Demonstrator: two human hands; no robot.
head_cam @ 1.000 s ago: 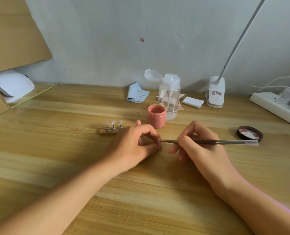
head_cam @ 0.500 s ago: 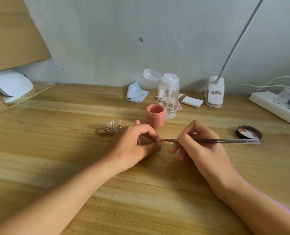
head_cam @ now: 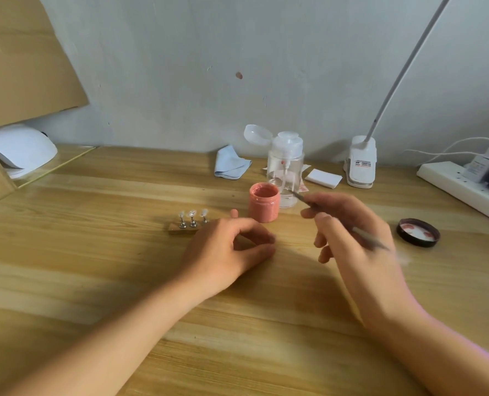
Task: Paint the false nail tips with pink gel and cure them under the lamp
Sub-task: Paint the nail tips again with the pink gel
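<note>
The right hand [head_cam: 347,252] grips the brush [head_cam: 366,237], tip beside the gel jar [head_cam: 263,208] ahead of the curled left hand [head_cam: 226,251], its hold unclear.

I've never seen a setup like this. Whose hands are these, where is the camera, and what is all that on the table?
No machine here: a person works with bare hands, and the one camera sits on their head, looking down. The right hand holds a thin brush, its tip near an open jar of pink gel; the jar's lid lies to the right. The left hand rests on the wooden table, fingers curled; whether it pinches anything is hidden. Behind it, three clear nail tips stand on a small holder. Further back: a pump bottle, a blue cloth, and at far left a white curing lamp.
</note>
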